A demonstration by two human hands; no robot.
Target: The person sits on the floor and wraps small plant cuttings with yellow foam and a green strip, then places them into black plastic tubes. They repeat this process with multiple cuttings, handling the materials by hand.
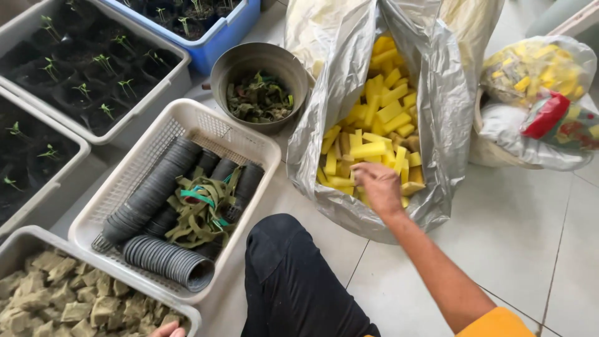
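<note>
My right hand (379, 185) reaches into a large silver plastic bag (446, 118) full of yellow sponge strips (380, 118); its fingers curl down among the strips at the bag's near edge, and I cannot tell whether they grip one. Only the fingertips of my left hand (167, 329) show at the bottom edge, beside a tray of grey-green sponge cubes (75, 299). A white basket (206, 128) in front of me holds stacks of small black net pots (153, 190) and green fabric strips (203, 209). My black-trousered knee (287, 262) lies between basket and bag.
A grey metal bowl (232, 59) of dark leafy scraps stands behind the basket. Grey trays (150, 103) and a blue tub (228, 31) with seedlings in black pots fill the left and back. Clear bags (536, 68) of yellow pieces sit at right on the tiled floor (530, 237).
</note>
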